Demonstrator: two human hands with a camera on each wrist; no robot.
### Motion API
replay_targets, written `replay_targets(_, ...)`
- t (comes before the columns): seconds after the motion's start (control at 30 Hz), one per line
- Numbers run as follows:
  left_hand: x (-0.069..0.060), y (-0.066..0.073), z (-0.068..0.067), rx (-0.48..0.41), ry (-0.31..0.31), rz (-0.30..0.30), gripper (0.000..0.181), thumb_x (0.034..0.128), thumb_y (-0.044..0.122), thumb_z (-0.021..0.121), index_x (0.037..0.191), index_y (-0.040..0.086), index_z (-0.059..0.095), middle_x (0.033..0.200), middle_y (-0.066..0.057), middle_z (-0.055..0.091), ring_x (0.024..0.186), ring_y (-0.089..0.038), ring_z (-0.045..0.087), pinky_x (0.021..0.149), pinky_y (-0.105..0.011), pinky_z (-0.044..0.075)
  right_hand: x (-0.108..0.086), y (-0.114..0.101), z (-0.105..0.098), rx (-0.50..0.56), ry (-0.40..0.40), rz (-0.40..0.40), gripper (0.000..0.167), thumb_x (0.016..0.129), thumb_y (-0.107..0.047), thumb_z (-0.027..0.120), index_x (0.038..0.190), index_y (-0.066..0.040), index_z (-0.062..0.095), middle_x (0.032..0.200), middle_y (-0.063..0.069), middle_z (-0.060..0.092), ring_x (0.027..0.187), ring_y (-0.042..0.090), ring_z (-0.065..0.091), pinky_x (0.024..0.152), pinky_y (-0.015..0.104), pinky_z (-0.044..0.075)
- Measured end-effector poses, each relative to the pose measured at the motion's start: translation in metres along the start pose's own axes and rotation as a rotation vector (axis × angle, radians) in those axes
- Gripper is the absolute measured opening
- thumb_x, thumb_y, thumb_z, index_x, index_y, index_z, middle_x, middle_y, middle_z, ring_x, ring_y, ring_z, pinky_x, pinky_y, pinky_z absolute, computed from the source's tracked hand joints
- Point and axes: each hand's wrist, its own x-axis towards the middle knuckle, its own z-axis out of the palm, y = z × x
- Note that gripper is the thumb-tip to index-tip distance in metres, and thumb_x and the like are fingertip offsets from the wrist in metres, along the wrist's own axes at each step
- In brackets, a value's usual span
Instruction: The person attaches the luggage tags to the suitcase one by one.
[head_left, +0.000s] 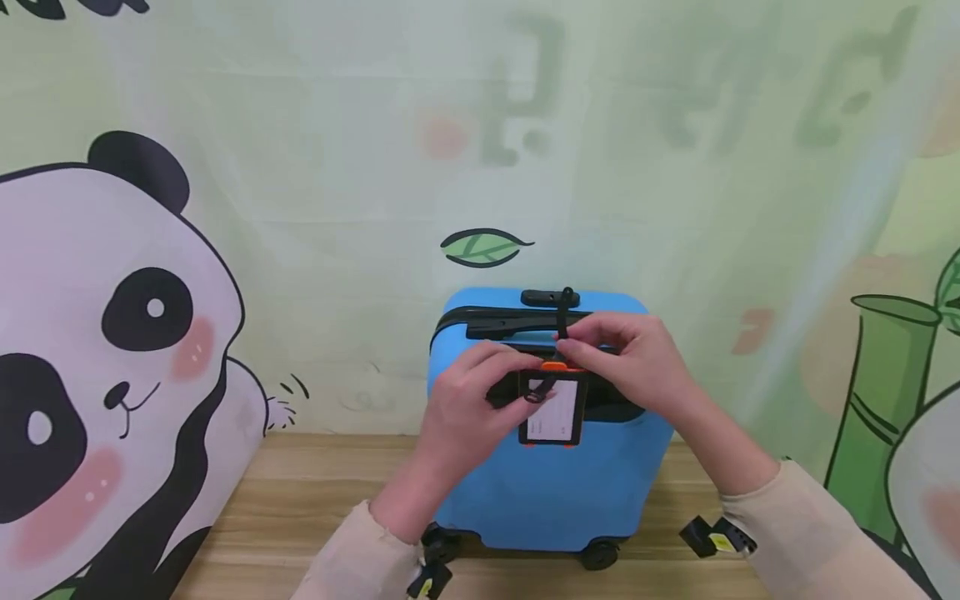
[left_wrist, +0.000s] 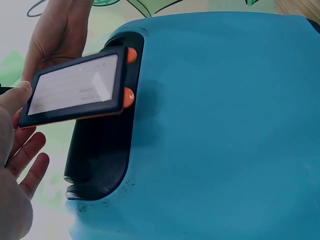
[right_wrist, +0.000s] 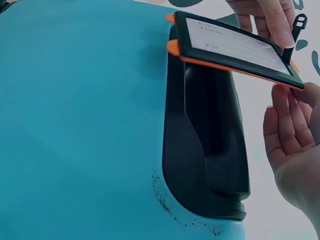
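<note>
A blue suitcase stands upright with a black recessed handle on its front. In front of that handle hangs a luggage tag with a black frame, orange edges and a white card. My left hand pinches the tag at its upper end, where a black strap end with a buckle sticks out by the thumb. With thumb and forefinger, my right hand pinches the black strap just above the tag. The part between the fingertips is hidden.
The suitcase's wheels rest on a wood-grain tabletop. Behind it hangs a pale green backdrop with a printed panda and bamboo. A top handle lies on the suitcase's upper side.
</note>
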Motion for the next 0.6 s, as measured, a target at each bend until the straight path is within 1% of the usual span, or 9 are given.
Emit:
replay_targets(0.07, 0.0017, 0.0008, -0.0005, 0.011, -0.001, 0.019, 0.027, 0.0864, 0.01, 0.091, 0.111, 0.008, 0.079, 0.107, -0.004, 0.076, 0.104, -0.021, 0.07, 0.087, -0.033, 0.062, 0.0, 0.0002, -0.0008, -0.006, 0.001, 0.0, 0.01, 0.096, -0.004, 0.078, 0.106, -0.001, 0.081, 0.099, 0.009, 0.079, 0.083, 0.014, 0.071, 0.073, 0.025, 0.058)
replay_targets(0.2, 0.0038, 0.0008, -0.0013, 0.037, -0.005, 0.048, 0.023, 0.0867, 0.011, 0.091, 0.107, 0.01, 0.079, 0.105, -0.003, 0.075, 0.103, -0.02, 0.069, 0.089, -0.033, 0.06, 0.0005, 0.0007, -0.0018, -0.011, -0.004, 0.001, 0.011, 0.096, -0.005, 0.079, 0.107, -0.002, 0.08, 0.095, 0.006, 0.077, 0.086, 0.016, 0.068, 0.074, 0.025, 0.057)
replay_targets(0.37, 0.0049, 0.0005, -0.0019, 0.071, 0.001, 0.111, 0.021, 0.0861, 0.012, 0.092, 0.103, 0.01, 0.08, 0.102, -0.003, 0.077, 0.098, -0.02, 0.07, 0.088, -0.033, 0.059, 0.0009, 0.0008, -0.0025, 0.009, -0.026, -0.007, 0.01, 0.096, -0.003, 0.078, 0.105, -0.002, 0.079, 0.091, 0.004, 0.074, 0.085, 0.018, 0.066, 0.075, 0.026, 0.056)
replay_targets(0.47, 0.0048, 0.0005, -0.002, 0.078, 0.015, 0.147, 0.021, 0.0848, 0.012, 0.093, 0.101, 0.009, 0.08, 0.1, -0.004, 0.078, 0.097, -0.021, 0.071, 0.088, -0.034, 0.059, 0.0017, 0.0017, -0.0034, 0.036, -0.069, 0.008, 0.009, 0.096, -0.003, 0.078, 0.105, -0.002, 0.078, 0.09, 0.004, 0.073, 0.084, 0.02, 0.068, 0.076, 0.027, 0.057)
replay_targets(0.6, 0.0044, 0.0008, -0.0023, 0.07, 0.025, 0.161, 0.021, 0.084, 0.013, 0.093, 0.1, 0.009, 0.08, 0.098, -0.005, 0.078, 0.097, -0.021, 0.071, 0.089, -0.033, 0.059, 0.004, 0.0031, -0.0053, 0.076, -0.137, 0.052, 0.009, 0.098, -0.004, 0.075, 0.107, -0.002, 0.077, 0.091, 0.007, 0.073, 0.082, 0.022, 0.07, 0.078, 0.029, 0.059)
